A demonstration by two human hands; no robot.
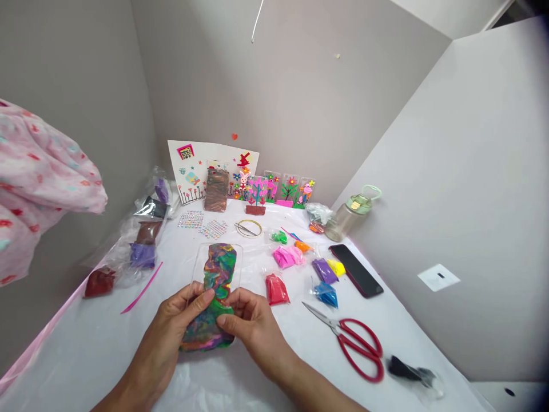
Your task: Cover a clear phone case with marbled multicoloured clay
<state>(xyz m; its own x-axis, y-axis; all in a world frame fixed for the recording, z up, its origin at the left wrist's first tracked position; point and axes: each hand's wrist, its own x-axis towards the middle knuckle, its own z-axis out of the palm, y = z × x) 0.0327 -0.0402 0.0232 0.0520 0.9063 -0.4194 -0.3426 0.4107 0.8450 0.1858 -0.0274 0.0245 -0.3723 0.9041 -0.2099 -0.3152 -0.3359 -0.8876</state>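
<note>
A clear phone case (pixel 198 268) is held a little above the table, partly covered with marbled multicoloured clay (pixel 221 263). The clay covers the case's near end and runs up its middle in a narrower strip; clear plastic shows at the far corners. My left hand (pixel 182 312) grips the case's left edge, its thumb lying on the clay. On the other side, my right hand (pixel 251 317) pinches the right edge, thumb on the clay and fingers around the rim. The fingers beneath the case are hidden.
Red-handled scissors (pixel 360 349), a phone (pixel 355 270) and bagged clay (pixel 278 288) lie to the right. More clay bags (pixel 143 254) and a pink strip (pixel 143 289) lie left. Decorated cases (pixel 257 191), a brown case (pixel 217 189), gem stickers (pixel 213 229) and a bottle (pixel 349 214) stand or lie farther back.
</note>
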